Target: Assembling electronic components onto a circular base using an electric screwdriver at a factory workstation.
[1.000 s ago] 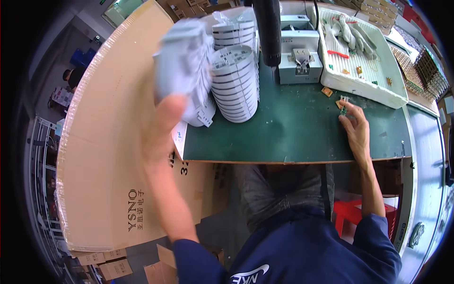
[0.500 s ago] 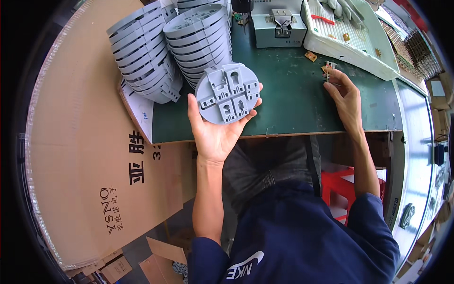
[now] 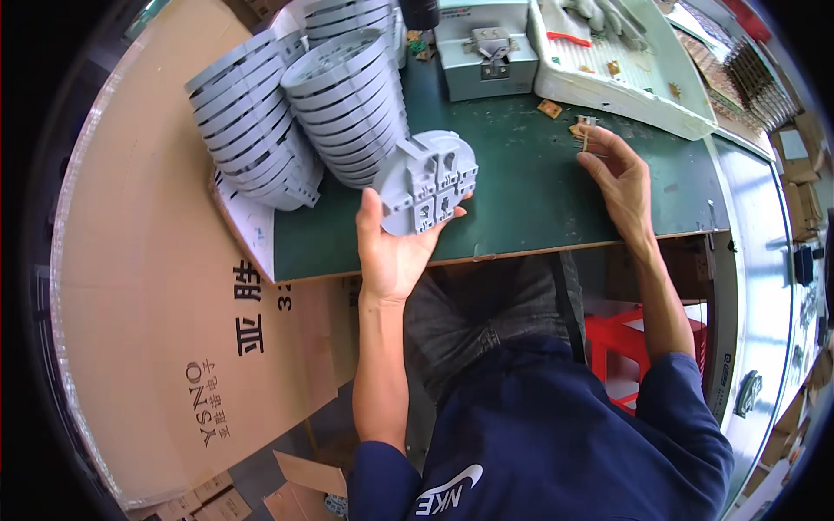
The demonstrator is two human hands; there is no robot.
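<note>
A round grey plastic disc (image 3: 400, 187) with raised slotted compartments rests in my left hand (image 3: 398, 252), tilted, its slotted face turned to the right. The thumb grips its left rim and the fingers wrap behind it. Over the right part of the table, my right hand (image 3: 624, 182) is closed in a pinch. Thumb and forefinger meet at a small brown circuit board with thin metal pins (image 3: 577, 133); the fingertips partly hide it. A small orange-brown board (image 3: 549, 108) lies just beyond, to the left.
Tall stacks of matching grey discs (image 3: 343, 104) stand at the left of the green table (image 3: 512, 191). At the back are a grey metal box with a clamp (image 3: 491, 74) and a white tray (image 3: 625, 108) with gloves and small parts. A large cardboard sheet (image 3: 148, 260) flanks the left side.
The whole view has shifted slightly. My left hand has moved the disc a little to the right and turned its face toward the right. My right hand stays pinched at the small board.
</note>
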